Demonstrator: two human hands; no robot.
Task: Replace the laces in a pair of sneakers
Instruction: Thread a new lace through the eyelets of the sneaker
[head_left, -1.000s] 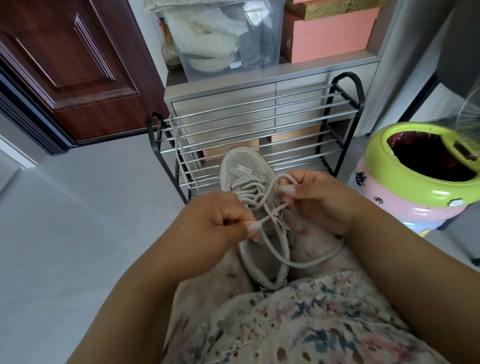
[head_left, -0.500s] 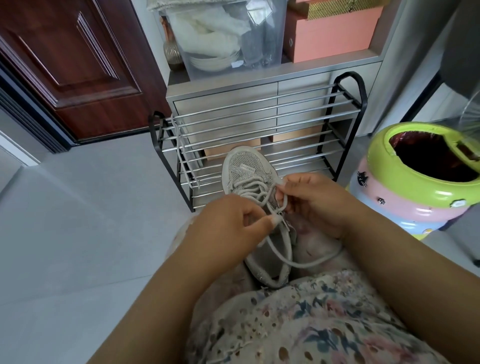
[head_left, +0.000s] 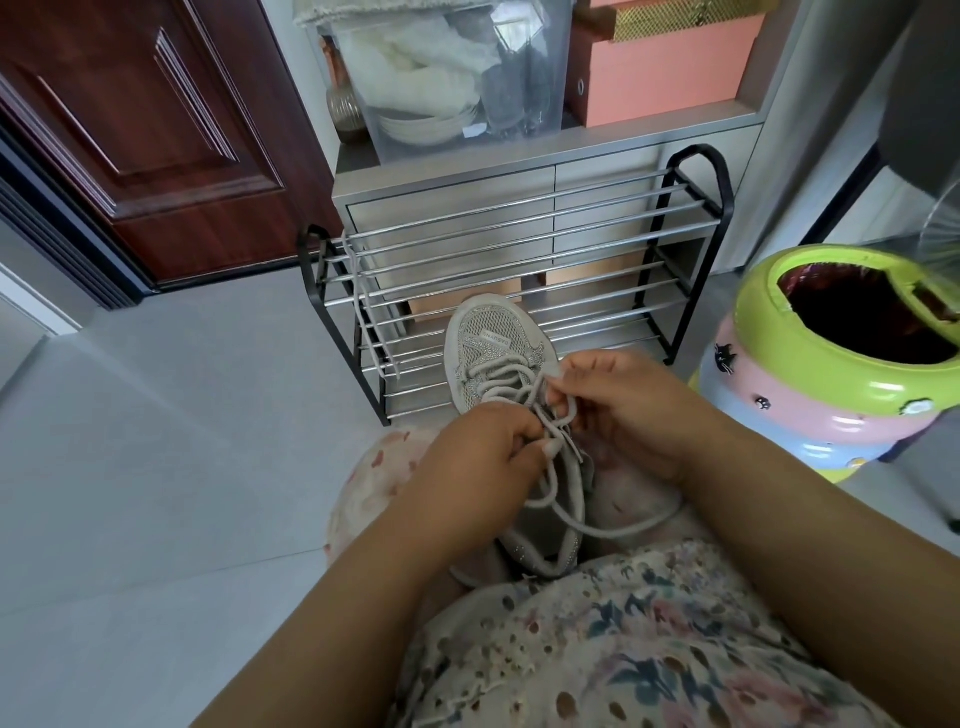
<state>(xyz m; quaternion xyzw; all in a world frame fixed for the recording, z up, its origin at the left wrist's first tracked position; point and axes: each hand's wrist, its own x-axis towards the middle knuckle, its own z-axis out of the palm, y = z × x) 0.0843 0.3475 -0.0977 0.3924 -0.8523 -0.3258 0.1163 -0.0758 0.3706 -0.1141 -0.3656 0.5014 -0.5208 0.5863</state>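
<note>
both hands, left hand (head_left: 480, 457) and right hand (head_left: 621, 410), pinched the soft, limp lace (head_left: 558, 410) over a light grey sneaker (head_left: 491, 345), likely best gripped near its stiff tip.

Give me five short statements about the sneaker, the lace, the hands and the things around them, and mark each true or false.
1. Both hands pinch the lace. True: left hand, right hand.
2. The sneaker rests on the person's lap, toe toward the shoe rack. True.
3. The sneaker is red. False: it is grey.
4. A spare lace hangs on the rack's left end. True.
5. The green-rimmed bin stands left of the rack. False: it stands to the right.
</note>
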